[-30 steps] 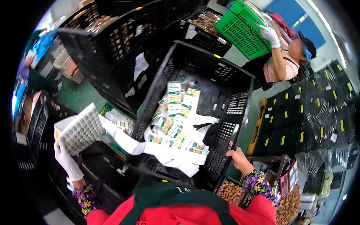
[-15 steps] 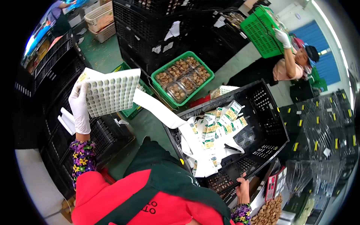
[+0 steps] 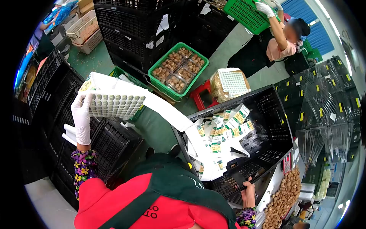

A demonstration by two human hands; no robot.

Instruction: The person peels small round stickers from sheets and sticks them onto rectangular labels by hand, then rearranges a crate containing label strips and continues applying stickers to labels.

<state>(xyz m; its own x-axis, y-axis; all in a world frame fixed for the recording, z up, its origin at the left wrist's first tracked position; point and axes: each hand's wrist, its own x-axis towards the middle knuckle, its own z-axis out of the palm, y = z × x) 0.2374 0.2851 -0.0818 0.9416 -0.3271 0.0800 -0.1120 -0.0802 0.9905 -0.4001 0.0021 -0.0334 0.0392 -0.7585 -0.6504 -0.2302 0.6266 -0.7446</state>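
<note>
My left hand (image 3: 82,118), in a white glove, grips a sheet of round stickers (image 3: 116,105) together with the end of a white label strip (image 3: 164,108). That strip runs across to a black crate (image 3: 267,143), where a heap of green and yellow printed labels (image 3: 217,139) lies. The crate is tilted, and my bare right hand (image 3: 248,194) is closed on its near right edge.
A green crate of packed mushrooms (image 3: 178,71) stands ahead, near stacked black crates (image 3: 133,30). A red stool (image 3: 203,95) is beside a box with a sticker sheet (image 3: 233,82). A co-worker (image 3: 280,45) lifts a green basket (image 3: 248,15). Loose mushrooms (image 3: 283,196) lie at right.
Over the last second the black crate has moved right and the sticker sheet has come up and right with my left hand. The view has swung, showing the mushroom crate and red stool.
</note>
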